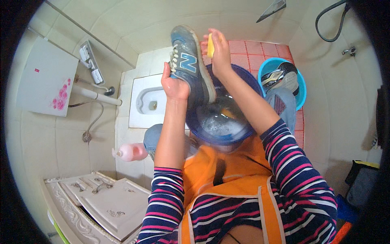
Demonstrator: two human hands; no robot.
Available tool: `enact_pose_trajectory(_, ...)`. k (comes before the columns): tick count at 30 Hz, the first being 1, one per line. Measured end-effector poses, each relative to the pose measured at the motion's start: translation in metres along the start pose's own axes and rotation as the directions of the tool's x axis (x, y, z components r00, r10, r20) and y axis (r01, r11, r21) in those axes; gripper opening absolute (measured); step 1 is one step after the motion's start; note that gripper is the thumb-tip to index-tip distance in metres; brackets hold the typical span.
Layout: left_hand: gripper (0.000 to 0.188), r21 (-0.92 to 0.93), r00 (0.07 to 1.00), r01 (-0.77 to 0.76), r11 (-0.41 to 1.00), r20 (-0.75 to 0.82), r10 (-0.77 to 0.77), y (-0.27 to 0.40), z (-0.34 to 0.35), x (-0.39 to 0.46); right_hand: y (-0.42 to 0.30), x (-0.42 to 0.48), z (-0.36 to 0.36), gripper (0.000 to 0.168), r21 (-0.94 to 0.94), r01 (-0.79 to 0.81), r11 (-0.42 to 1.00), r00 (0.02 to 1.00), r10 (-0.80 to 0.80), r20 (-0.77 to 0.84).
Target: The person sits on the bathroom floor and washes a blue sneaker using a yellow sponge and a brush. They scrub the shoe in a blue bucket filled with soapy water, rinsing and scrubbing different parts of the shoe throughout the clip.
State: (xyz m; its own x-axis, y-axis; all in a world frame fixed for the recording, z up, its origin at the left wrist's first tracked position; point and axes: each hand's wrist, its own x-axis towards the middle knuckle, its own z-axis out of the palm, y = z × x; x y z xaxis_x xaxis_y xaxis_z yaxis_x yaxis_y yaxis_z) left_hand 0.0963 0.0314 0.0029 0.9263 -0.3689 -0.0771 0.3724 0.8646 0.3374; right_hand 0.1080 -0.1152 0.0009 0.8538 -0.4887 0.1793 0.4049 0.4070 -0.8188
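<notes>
My left hand [176, 86] grips a navy New Balance sneaker [186, 58] with cream laces, its toe pointing away from me and its side logo facing up. Just right of the shoe, my right hand [220, 52] holds a small yellow block [211, 45], perhaps soap or a sponge, apart from the shoe. Below both hands stands a dark blue basin [196, 129] of water. White suds [221, 125] float in it, and something yellow shows under the surface.
A turquoise basin [301, 103] at right holds a black-and-white shoe [285, 77]. On the left are a squat toilet [149, 102], a pink pump bottle [132, 152] and a carved cream cabinet [114, 207]. Red mesh matting [240, 50] covers part of the floor. A wall tap [349, 51] juts out at right.
</notes>
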Motion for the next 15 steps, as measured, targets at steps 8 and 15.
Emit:
enact_pose_trajectory(8,0.059,-0.015,0.997,0.043,0.999,-0.065,-0.043,-0.007,-0.053,0.042,0.022,-0.064,0.007,0.038,-0.580,0.641,0.504,0.768,-0.424,0.480)
enact_pose_trajectory(15,0.068,-0.282,0.982,0.120,0.952,0.178,-0.072,-0.017,-0.062,0.056,0.027,-0.017,0.001,0.037,-0.588,0.573,0.571,0.806,-0.262,0.530)
